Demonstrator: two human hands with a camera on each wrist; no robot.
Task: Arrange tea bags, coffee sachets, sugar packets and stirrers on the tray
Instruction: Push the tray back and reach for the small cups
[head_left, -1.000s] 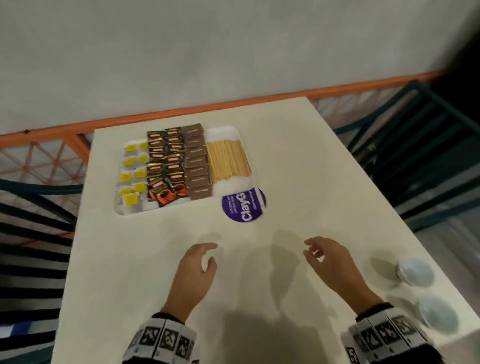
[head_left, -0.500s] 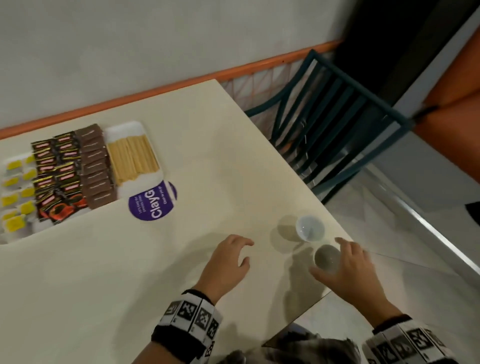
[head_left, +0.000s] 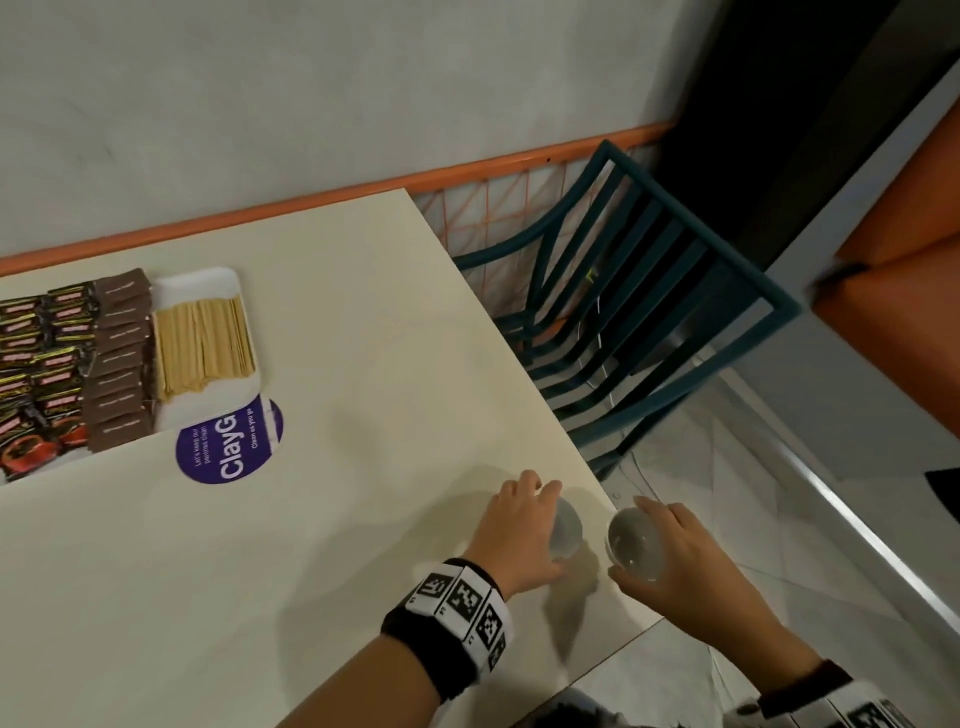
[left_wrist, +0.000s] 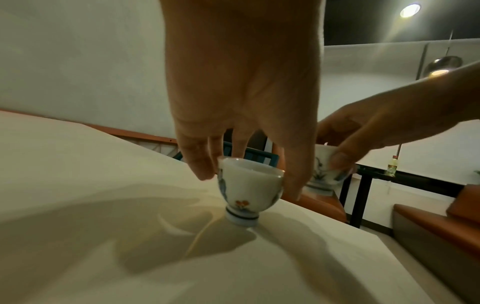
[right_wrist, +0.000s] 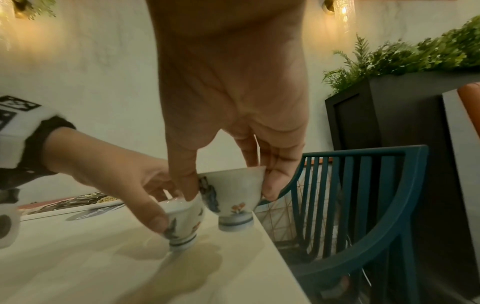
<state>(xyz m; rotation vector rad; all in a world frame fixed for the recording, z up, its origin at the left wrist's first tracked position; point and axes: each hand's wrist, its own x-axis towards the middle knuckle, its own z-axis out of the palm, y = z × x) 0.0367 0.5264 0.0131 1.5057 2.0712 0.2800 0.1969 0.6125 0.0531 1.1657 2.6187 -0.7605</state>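
The cup (left_wrist: 249, 192) under my left hand (head_left: 519, 530) is glossy white porcelain with painted flowers, and so is the cup (right_wrist: 233, 194) my right hand (head_left: 685, 556) holds. My table (head_left: 311, 519) is smooth, matt cream laminate. At upper left of the head view lie pale wooden stirrers (head_left: 203, 340) and shiny foil coffee sachets (head_left: 47, 353).

The tabletop (head_left: 311, 519) is seen from above; both cups are viewed closely, low, from each wrist.
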